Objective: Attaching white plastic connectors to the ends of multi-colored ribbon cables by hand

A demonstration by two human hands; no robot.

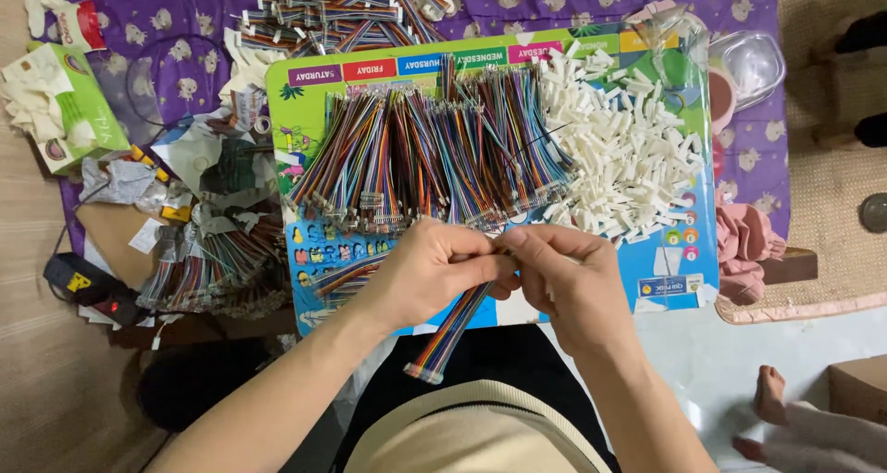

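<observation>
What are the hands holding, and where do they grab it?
Both the left hand and right hand pinch the upper end of a flat, rainbow-coloured ribbon of thin wires; its lower end hangs free.

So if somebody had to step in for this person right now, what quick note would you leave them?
Left hand: gripping a flat rainbow-coloured cable near its top end; the rest hangs toward the lap, a small plug on its lower tip.
Right hand: fingertips pinching at the same top end, touching the left hand. What sits between the fingertips is hidden.
On the colourful board: a big fan of cables in the middle, a heap of small white plastic pieces to the right.
More cable bundles lie beyond the board, others to its left.
Done or left: cannot be counted from here.
</observation>
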